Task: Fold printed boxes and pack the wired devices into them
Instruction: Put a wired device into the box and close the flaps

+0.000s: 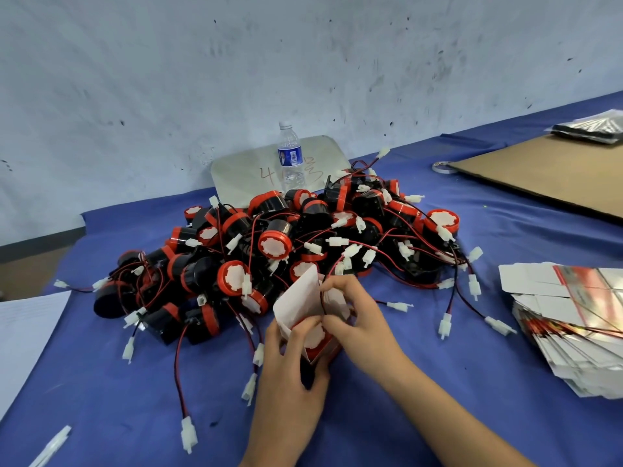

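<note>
A blue cloth (438,416) covers the table, which stands against a scuffed pale wall (303,62). At the far side, a water bottle (290,156) with a blue label, its print too small to read, stands before a grey board (242,173) marked "4" in red. Near centre, the left hand (290,365) curls round an open box (298,299) holding a device (315,335). The right hand (357,318) pinches its wire (323,299), thumb and forefinger together.
</note>
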Motion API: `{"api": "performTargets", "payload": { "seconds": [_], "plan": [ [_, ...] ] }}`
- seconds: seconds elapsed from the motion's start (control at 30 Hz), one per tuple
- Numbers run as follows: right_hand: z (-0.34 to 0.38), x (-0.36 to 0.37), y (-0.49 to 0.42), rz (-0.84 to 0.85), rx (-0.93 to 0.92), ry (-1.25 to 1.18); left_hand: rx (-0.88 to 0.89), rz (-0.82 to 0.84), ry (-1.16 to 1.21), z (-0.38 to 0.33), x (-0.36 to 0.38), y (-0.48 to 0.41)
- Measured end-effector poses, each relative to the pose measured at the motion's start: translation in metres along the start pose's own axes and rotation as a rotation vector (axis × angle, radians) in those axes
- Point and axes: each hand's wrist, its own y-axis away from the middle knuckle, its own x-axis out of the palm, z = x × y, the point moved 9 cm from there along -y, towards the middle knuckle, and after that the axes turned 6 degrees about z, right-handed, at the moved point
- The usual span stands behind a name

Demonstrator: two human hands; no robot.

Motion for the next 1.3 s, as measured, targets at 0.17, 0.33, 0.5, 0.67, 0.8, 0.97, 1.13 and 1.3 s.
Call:
{"api": "performTargets", "payload": {
  "seconds": [0.17,0.33,0.5,0.67,0.8,0.97,1.13,1.3],
  "plan": [
    [0.017,-0.023,0.001,-0.179,-0.147,-0.288,-0.041,-0.013,-0.038,0.005,-0.002,0.000],
    [0.027,-0.049,0.017,-0.474,-0.247,-0.196,-0.066,0.014,-0.033,0.004,-0.002,0.001],
    [0.034,-0.034,0.015,-0.370,-0.294,-0.023,-0.050,0.006,0.000,0.007,-0.001,0.001],
    [0.029,-0.002,0.006,-0.120,-0.204,0.473,-0.069,-0.019,0.047,0.013,0.001,-0.001],
    [0.023,0.007,0.003,-0.023,-0.142,0.665,-0.059,-0.030,0.059,0.010,0.001,-0.002],
    [0.020,0.010,0.004,0.045,-0.175,0.518,-0.089,-0.024,0.067,0.012,0.001,-0.001],
    [0.039,-0.010,0.008,-0.198,-0.394,0.474,-0.064,0.001,0.026,0.009,0.002,0.000],
    [0.030,-0.006,0.002,-0.064,-0.362,0.486,-0.011,0.024,-0.132,0.001,0.005,0.001]
  ]
}}
